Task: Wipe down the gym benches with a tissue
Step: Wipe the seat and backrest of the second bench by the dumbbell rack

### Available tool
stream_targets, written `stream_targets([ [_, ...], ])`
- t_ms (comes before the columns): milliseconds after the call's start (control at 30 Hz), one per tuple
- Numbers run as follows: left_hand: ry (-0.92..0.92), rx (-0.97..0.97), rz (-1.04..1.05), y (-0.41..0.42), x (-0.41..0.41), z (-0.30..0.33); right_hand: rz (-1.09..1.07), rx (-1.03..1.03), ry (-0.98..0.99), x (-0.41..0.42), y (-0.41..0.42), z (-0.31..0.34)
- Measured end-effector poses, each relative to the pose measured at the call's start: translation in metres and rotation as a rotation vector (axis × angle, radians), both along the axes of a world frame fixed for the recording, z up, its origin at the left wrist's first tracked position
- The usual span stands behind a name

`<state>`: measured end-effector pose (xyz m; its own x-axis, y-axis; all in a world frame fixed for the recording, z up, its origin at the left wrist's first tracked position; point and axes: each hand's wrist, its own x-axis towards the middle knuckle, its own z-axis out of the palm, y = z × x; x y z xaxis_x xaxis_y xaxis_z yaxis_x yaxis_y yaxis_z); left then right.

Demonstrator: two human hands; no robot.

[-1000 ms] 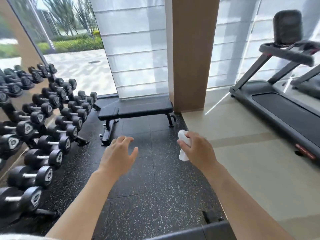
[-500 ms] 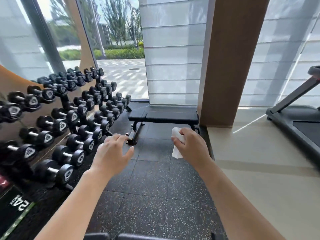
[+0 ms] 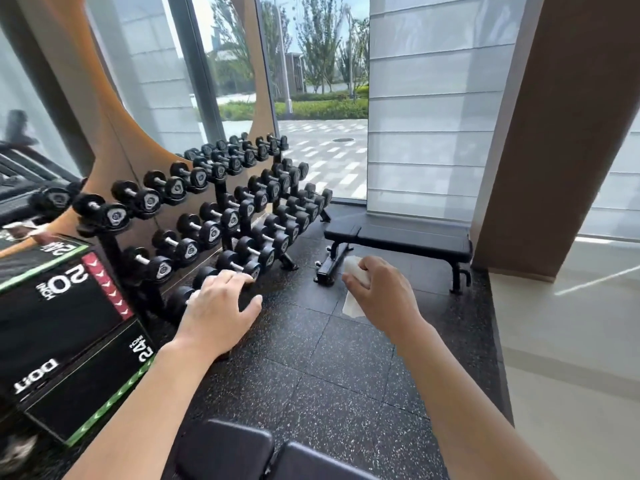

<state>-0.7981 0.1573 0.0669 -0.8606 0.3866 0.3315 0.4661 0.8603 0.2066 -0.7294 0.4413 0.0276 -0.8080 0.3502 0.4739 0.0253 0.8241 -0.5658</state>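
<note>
1. A big black box [image 3: 65, 327] sits at the left. It has white words and numbers on it.
2. Its upper side shows a big "20" with a small word next to it. The small word is too tiny to read.
3. Its lower side shows "24", again with a tiny word beside it.
4. Near the bottom left of the box are the letters "DOT".
5. The top of the box has one more white label, too blurry to read.

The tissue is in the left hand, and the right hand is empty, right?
Not quite. The head view shows the white tissue gripped in the right hand. It is the left hand that is empty, with its fingers spread out and holding nothing.
</note>
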Motion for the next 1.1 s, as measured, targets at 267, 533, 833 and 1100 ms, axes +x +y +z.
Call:
stream_targets([
  [267,0.011,0.028,0.1,-0.103,-0.001,-0.002,0.096,0.007,-0.019,-0.035,-0.098,0.0],
  [533,0.013,0.023,0.215,-0.273,0.0,-0.016,0.211,0.042,-0.067,-0.06,-0.263,0.002],
  [833,-0.004,0.078,0.248,-0.472,0.004,-0.027,0.31,0.069,-0.07,-0.082,-0.454,-0.004],
  [1100,-0.048,0.225,0.341,-0.565,0.027,-0.05,0.338,0.095,-0.106,-0.081,-0.544,-0.017],
])
